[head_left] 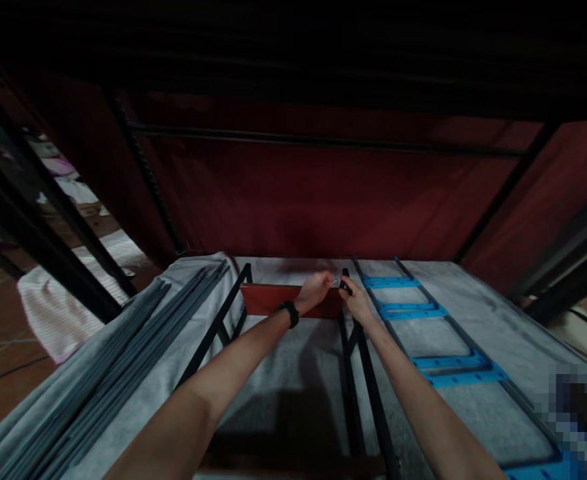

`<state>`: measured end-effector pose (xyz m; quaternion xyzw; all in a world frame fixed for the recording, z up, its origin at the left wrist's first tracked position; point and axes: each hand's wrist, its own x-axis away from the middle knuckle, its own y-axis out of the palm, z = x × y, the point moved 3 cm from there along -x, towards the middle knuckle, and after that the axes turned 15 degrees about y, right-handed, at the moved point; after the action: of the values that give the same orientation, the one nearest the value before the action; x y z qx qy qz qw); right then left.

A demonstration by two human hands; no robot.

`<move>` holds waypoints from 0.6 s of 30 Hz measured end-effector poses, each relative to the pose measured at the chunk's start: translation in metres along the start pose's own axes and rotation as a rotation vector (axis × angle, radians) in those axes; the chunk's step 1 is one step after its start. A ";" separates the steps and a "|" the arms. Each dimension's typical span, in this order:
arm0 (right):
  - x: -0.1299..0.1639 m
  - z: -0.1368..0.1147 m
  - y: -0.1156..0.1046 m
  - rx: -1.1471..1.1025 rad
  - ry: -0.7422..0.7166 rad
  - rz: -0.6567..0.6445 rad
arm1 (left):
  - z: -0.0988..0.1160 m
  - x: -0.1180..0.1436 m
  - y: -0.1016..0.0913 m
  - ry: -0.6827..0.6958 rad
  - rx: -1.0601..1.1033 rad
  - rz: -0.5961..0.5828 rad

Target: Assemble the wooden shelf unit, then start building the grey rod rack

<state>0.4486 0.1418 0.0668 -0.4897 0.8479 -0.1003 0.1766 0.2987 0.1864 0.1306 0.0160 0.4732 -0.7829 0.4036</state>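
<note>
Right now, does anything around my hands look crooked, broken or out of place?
Nothing stands out. Both hands, left hand and right hand, meet at the red panel on the black frame. The grey rods lie bundled, and the blue-runged frame lies flat on the grey cloth.

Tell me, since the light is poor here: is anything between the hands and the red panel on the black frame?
Nothing visible. The left hand rests on the red panel's top edge; the right hand meets it at the black frame, pinching something too small to identify.
</note>
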 end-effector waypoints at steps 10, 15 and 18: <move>-0.003 -0.011 -0.001 -0.002 -0.073 0.032 | -0.010 -0.007 0.015 -0.040 -0.058 -0.015; -0.007 -0.010 -0.005 -0.096 -0.011 0.142 | -0.007 -0.005 0.018 -0.053 -0.114 -0.031; -0.006 -0.002 -0.011 -0.255 0.051 0.254 | -0.002 -0.004 0.018 -0.020 -0.177 -0.101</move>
<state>0.4598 0.1412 0.0733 -0.3943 0.9130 0.0185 0.1026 0.3119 0.1866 0.1181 -0.0513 0.5367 -0.7576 0.3680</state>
